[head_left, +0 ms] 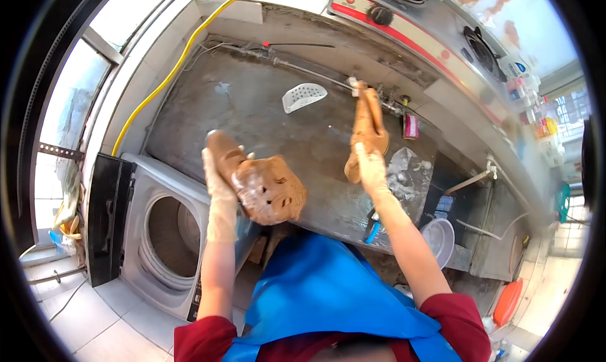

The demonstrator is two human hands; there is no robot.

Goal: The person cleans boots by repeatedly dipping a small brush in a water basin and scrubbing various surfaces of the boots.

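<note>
On the left, my left hand (219, 179), in a thin pale glove, grips a brown shoe (271, 188) along its sole. White suds and dark eyelets show on the shoe, which is tilted above the worktop's front edge. Farther right, my right hand (372, 169) is closed on a second brown shoe (365, 125), narrow side up, over the wet grey worktop (252, 103). Some fingers of both hands are hidden by the shoes. The two shoes are well apart.
A white perforated piece (305, 96) lies between the shoes, farther back. A pink box (410, 126), crumpled clear plastic (404, 172) and a blue-handled brush (373, 231) are at the right. An open washing machine (142, 172) stands left, a white bucket (438, 242) right.
</note>
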